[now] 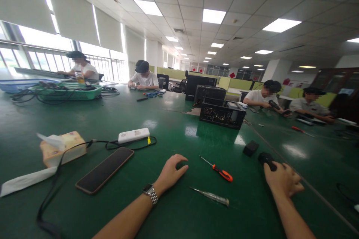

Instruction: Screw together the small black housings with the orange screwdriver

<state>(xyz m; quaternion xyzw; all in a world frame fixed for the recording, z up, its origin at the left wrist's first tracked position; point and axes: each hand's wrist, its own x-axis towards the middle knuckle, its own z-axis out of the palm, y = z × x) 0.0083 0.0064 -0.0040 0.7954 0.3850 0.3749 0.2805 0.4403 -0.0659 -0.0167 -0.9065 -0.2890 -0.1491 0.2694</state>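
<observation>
My left hand (171, 171), with a metal-band watch on its wrist, rests on the green table (157, 216), thumb and fingers apart and nothing between them. To its right lie an orange-and-black screwdriver (221, 172) and a clear-handled screwdriver (213, 196). Farther right, my right hand (282, 179) has its thumb and fingers on a small black object (267, 160); part of that object is hidden by the hand. A black block (251, 148) lies just beyond it, to the left.
A phone (105, 170), a white power strip (134, 135) with a black cable and a tissue pack (64, 148) lie at left. Farther back are a green basket (67, 94) of cables and a black metal computer case (221, 114). Several people sit around the tables.
</observation>
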